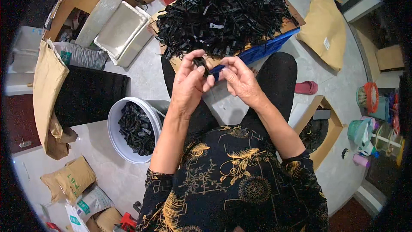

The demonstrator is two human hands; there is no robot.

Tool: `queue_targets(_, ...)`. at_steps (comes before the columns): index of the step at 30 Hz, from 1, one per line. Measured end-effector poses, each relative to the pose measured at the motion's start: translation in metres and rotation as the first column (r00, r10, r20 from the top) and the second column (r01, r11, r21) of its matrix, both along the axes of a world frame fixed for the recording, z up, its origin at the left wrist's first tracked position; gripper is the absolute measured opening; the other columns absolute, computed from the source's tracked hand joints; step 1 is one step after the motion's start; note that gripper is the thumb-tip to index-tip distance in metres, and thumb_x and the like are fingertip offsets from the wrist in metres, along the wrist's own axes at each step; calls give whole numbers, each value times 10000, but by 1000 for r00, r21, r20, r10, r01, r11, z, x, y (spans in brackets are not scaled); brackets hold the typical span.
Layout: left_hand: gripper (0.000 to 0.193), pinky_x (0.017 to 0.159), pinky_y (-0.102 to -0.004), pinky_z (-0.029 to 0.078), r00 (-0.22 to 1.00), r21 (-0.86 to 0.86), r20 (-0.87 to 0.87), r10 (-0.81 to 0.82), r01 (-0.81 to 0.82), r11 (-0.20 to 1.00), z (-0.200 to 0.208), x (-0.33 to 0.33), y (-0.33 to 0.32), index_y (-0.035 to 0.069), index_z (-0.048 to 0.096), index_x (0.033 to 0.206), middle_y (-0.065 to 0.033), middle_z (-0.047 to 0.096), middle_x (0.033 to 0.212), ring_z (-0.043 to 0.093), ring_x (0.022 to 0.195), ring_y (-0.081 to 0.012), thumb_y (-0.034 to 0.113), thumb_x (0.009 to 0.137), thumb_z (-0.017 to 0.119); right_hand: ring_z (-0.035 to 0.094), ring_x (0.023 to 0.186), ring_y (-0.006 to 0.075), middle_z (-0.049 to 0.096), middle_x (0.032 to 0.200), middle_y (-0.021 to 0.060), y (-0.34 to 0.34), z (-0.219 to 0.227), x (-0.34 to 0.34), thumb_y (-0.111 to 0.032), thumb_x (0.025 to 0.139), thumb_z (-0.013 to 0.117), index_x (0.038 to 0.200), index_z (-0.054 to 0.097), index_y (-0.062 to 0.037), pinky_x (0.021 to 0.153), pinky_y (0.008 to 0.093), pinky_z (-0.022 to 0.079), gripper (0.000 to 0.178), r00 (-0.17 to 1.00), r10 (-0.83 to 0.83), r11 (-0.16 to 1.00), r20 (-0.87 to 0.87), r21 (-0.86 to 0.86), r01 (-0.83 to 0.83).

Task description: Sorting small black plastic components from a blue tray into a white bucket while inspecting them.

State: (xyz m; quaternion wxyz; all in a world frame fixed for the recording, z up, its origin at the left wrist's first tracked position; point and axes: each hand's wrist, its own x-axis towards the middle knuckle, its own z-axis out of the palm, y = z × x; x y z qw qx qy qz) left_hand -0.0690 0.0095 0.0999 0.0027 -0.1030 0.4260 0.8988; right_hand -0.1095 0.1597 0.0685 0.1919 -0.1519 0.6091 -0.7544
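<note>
My left hand is closed around a small black plastic piece, held between thumb and fingers in front of my lap. Close beside it, my right hand has thumb and forefinger brought together in a pinch; whatever lies between those fingertips is too small to make out. Just beyond both hands rises a big heap of black plastic pieces, thin and stick-like, piled on a brown board. Under the board is a blue crate.
To my left stands a white bucket part-filled with black pieces. A foam box is behind it. An open cardboard box sits at my right, with a pink slipper and a large tan sack farther off.
</note>
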Motion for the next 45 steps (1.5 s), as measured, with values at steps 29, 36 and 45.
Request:
queue_targets(29, 394, 711, -250, 472, 966, -816, -104, -238, 53, 575, -37, 2, 13, 41, 439, 1224, -69, 585, 984, 564, 796, -112, 6, 835, 493, 354, 523, 5, 423, 632, -49, 5, -22, -9, -255, 903, 505, 1063, 503, -30, 423, 162, 268, 276, 992, 100, 993, 83, 59, -105)
queue_targets(36, 360, 705, -239, 466, 995, -680, 31, -99, 93, 727, -32, 5, 4, 23, 443, 1221, -63, 586, 930, 536, 821, -88, 19, 862, 476, 316, 479, 25, 394, 611, -35, -9, -14, 2, -285, 953, 372, 1269, 354, -39, 408, 167, 253, 401, 958, 183, 979, 222, 49, -198)
queue_targets(45, 347, 754, -234, 448, 997, -718, -73, -25, -35, 696, -32, 12, 5, 6, 459, 1203, -74, 587, 957, 532, 867, -103, 8, 857, 481, 340, 479, 33, 385, 595, -39, -18, -5, 8, -251, 942, 396, 1226, 372, -42, 409, 181, 270, 354, 940, 189, 980, 284, 1, -197)
